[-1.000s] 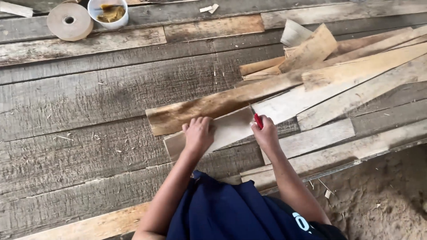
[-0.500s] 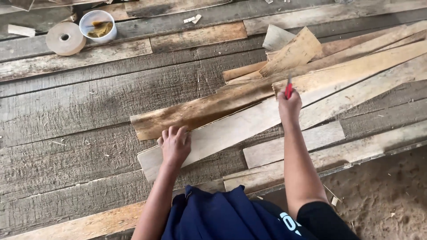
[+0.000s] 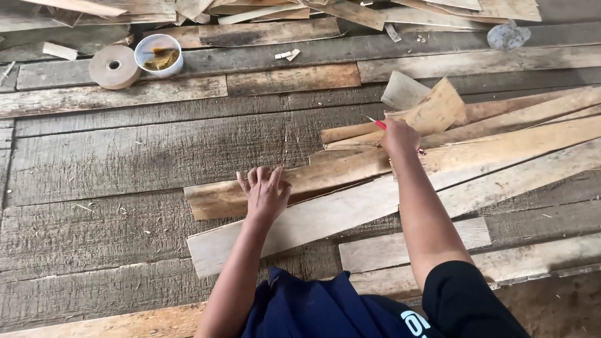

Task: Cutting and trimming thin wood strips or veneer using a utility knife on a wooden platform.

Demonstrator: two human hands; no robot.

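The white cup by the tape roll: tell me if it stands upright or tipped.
Upright: the white cup shows its round open mouth facing up, with something yellowish inside, beside the tape roll.

Rough, matt wooden plank [image 3: 325,216]

Long pale plank [image 3: 350,209] lies flat on the floorboards, running from 7 o'clock up toward 2 o'clock. Red pencil [image 3: 380,124] pokes out at 12 o'clock, tip pointing toward 10 o'clock.
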